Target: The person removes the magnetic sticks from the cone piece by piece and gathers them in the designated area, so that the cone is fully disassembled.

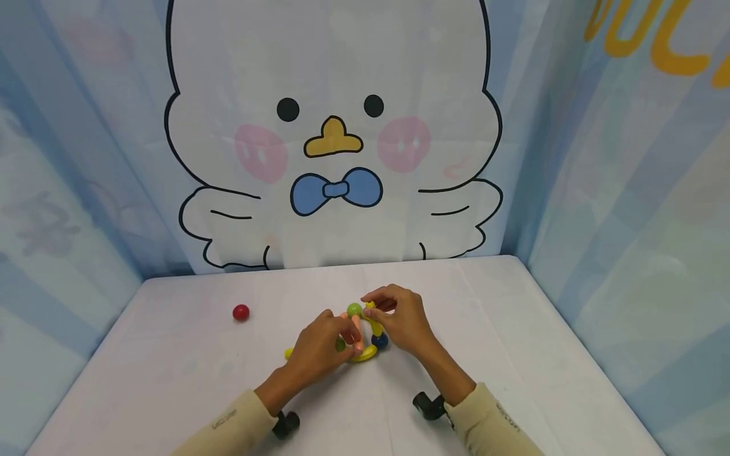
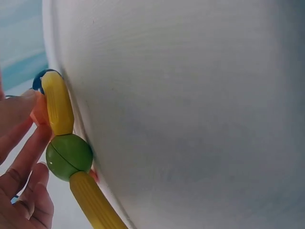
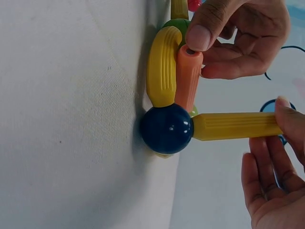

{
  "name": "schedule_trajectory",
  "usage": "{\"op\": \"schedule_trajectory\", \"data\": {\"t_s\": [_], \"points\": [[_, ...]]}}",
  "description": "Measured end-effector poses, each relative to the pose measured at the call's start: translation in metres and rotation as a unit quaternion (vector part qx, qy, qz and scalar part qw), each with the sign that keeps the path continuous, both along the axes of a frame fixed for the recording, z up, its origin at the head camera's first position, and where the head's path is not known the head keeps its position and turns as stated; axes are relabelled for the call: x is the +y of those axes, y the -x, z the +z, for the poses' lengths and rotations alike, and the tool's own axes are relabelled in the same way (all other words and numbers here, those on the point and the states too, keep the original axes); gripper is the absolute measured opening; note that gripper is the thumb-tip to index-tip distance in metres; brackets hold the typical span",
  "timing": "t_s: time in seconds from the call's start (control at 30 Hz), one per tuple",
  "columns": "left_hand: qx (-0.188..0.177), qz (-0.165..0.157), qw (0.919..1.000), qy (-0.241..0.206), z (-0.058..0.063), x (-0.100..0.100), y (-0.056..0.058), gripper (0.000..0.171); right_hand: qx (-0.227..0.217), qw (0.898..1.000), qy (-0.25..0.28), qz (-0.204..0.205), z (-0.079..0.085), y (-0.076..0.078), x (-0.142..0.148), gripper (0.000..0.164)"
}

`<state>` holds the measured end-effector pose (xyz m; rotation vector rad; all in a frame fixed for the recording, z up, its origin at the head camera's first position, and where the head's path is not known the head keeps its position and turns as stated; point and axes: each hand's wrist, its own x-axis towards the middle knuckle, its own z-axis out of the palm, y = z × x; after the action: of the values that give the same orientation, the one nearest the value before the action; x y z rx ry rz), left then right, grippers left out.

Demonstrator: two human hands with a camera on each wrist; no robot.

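My left hand [image 1: 320, 347] pinches the end of an orange ribbed stick [image 3: 189, 76] between thumb and fingers. My right hand [image 1: 406, 320] pinches the upper end of a straight yellow stick [image 3: 236, 126], whose other end meets a dark blue ball [image 3: 167, 130]. From that ball a curved yellow stick [image 3: 162, 69] runs to a dark green ball [image 2: 69, 157], and a further yellow stick [image 2: 97, 202] extends beyond it. A light green ball [image 1: 355, 310] sits at the far side of this ball-and-stick toy, between the two hands.
A loose red ball [image 1: 241, 313] lies on the white-covered table [image 1: 502, 354], left of the toy. Black wrist devices [image 1: 429, 406] show beside both sleeves. Behind the table hangs a cloth backdrop [image 1: 336, 234] with a cartoon bird, and printed cloth flanks both sides.
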<state>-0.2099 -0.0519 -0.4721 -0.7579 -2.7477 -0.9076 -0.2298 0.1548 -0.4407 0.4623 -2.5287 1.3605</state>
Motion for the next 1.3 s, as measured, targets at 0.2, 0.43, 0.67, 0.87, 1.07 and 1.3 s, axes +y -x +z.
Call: {"op": "schedule_trajectory", "data": {"t_s": [0.2,0.43,0.67,0.87,1.07,1.3], "points": [[0.012,-0.006,0.9997,0.020,0.003,0.002,0.000,0.013,0.000,1.000,-0.004,-0.001,0.001,0.000,0.001,0.018],[0.010,-0.007,0.9994,0.033,0.002,0.003,0.001,0.014,-0.003,1.000,0.000,-0.002,0.004,-0.003,0.008,0.018],[0.010,-0.012,0.9993,0.035,0.002,0.003,0.001,0.013,-0.025,0.999,0.003,-0.019,0.006,-0.009,0.021,0.017],[0.006,-0.008,0.9991,0.040,0.003,0.003,0.002,0.014,-0.039,0.999,0.002,-0.032,0.005,-0.015,0.035,0.019],[0.004,-0.008,0.9993,0.036,0.003,0.003,0.001,0.014,-0.051,0.998,-0.007,-0.046,0.004,-0.020,0.050,0.020],[0.016,-0.010,0.9992,0.036,0.002,0.002,0.001,0.014,-0.061,0.996,-0.035,-0.062,-0.001,-0.022,0.067,0.022]]}}
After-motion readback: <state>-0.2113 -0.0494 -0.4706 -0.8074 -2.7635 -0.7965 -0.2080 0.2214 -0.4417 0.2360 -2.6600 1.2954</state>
